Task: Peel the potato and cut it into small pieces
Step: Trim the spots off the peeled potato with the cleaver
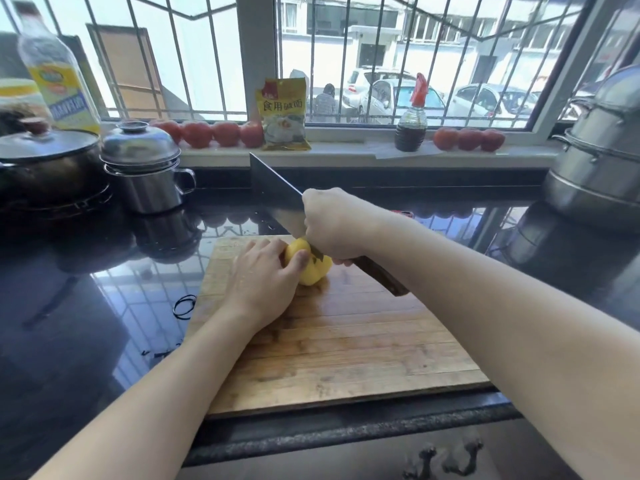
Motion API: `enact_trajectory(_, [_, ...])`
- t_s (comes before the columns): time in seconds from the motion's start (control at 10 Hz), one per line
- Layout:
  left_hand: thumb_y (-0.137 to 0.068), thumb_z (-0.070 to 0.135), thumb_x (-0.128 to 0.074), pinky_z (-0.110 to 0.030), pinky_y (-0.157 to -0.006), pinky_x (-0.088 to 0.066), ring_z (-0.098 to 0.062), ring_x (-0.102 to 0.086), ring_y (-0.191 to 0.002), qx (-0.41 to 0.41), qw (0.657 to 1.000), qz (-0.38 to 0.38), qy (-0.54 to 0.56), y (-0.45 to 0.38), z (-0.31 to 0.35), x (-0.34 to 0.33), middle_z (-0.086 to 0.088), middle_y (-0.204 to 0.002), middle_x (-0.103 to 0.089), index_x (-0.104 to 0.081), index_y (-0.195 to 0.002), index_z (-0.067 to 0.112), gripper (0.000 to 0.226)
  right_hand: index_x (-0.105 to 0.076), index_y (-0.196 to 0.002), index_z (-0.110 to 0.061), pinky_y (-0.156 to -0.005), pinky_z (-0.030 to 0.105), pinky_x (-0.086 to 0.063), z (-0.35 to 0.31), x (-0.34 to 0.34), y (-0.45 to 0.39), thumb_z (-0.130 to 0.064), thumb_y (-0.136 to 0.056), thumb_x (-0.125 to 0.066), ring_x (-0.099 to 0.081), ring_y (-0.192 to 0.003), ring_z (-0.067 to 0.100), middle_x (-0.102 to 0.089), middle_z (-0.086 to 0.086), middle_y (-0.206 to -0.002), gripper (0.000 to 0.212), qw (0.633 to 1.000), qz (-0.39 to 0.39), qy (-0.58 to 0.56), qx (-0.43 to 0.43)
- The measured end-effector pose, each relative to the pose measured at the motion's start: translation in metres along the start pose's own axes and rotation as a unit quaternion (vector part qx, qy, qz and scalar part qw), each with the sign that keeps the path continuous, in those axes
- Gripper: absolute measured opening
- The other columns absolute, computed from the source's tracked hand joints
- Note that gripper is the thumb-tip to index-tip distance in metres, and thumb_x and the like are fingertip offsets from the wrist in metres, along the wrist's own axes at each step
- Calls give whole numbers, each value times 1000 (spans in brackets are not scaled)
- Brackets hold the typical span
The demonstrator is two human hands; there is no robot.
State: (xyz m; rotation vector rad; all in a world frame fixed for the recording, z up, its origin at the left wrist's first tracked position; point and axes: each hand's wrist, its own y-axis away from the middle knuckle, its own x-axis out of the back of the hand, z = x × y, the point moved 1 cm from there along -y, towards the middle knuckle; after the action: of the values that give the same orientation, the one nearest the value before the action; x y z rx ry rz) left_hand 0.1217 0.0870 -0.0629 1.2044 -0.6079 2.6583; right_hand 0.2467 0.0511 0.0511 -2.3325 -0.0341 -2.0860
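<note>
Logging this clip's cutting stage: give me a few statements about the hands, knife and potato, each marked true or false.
1. The peeled yellow potato lies on the wooden cutting board. True.
2. The left hand holds the potato. True.
3. The right hand grips a peeler. False: it grips the wooden-handled cleaver.
4. The potato is already in small pieces. False: it looks whole.
5. Red tomatoes line the windowsill. True.

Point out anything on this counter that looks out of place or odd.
A black elastic band lies loose on the counter, touching the cutting board at its left edge, which is odd beside food. Nothing looks spilled or damaged.
</note>
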Motion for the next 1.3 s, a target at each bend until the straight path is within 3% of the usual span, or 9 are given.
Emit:
enact_trajectory(0.2, [-103,51,-43,-44,-89,-38,-24,-49,-99,36,999,-5,-4,-4,-2,-1,6,-87,-55,-50,-76,25,38,-43,-100,-13,-49,42,-60,11,-11,17,-11,-98,-46,-66,-63,28,-53,11,-90,3,999,27,-21,1])
enact_trajectory(0.4, [-104,51,-43,-43,-87,-35,-22,-47,-93,48,999,-10,-2,-8,-2,-4,9,-83,-51,-47,-72,25,42,-43,-102,-11,-54,38,-57,26,-20,40,-13,-102,-45,-64,-68,24,-55,7,-82,3,999,18,-4,-35])
enact_trajectory(0.5, [-104,52,-42,-44,-88,-37,-23,-49,-93,54,998,-17,0,-10,-3,-4,7,-84,-52,-48,-72,25,42,-40,-100,-16,-55,29,-39,26,-17,64,-23,-105,-39,-54,-69,21,-46,-2,-75,9,999,21,18,-41])
enact_trajectory(0.6, [-104,54,-41,-44,-90,-39,-22,-50,-96,31,999,-26,-2,-8,-2,-4,7,-89,-55,-54,-81,26,39,-43,-98,-16,-52,25,-42,36,-14,78,-25,-106,-40,-49,-61,14,-50,-2,-75,12,999,10,31,-36])
enact_trajectory(0.8, [-105,53,-40,-48,-93,-44,-22,-55,-97,4,1000,-29,-2,-6,-2,-6,4,-93,-61,-59,-90,23,38,-42,-90,-19,-61,35,-58,41,-8,97,-16,-96,-60,-55,-56,10,-56,-2,-83,19,995,-43,21,-83])
enact_trajectory(0.9, [-105,53,-39,-49,-94,-44,-24,-56,-99,7,1000,-26,-6,-8,-3,-7,3,-95,-64,-63,-91,22,42,-40,-86,-22,-54,33,-50,39,-12,108,-21,-101,-44,-60,-62,16,-53,2,-89,16,995,-34,-33,-93])
enact_trajectory(1.1, [-104,50,-30,-48,-101,-38,-31,-49,-116,61,996,5,-62,-10,0,-8,-8,-117,-64,-60,-83,23,45,-45,-97,-20,-57,27,-50,37,-22,110,-21,-102,-40,-57,-75,17,-54,4,-95,7,993,-38,-62,-97])
enact_trajectory(1.2, [-104,46,-30,-47,-104,-33,-30,-42,-125,89,993,5,-72,-10,3,-9,-9,-129,-56,-64,-113,21,43,-43,-93,-21,-52,27,-45,37,-17,113,-20,-102,-40,-56,-71,15,-52,3,-95,10,993,-53,-48,-93])
enact_trajectory(1.3, [-104,42,-33,-46,-99,-33,-27,-42,-120,84,995,10,-52,-11,4,-10,-5,-123,-54,-54,-115,27,28,-41,-89,-23,-50,28,-48,35,-8,117,-19,-102,-42,-59,-66,16,-51,1,-92,13,992,-75,-22,-94])
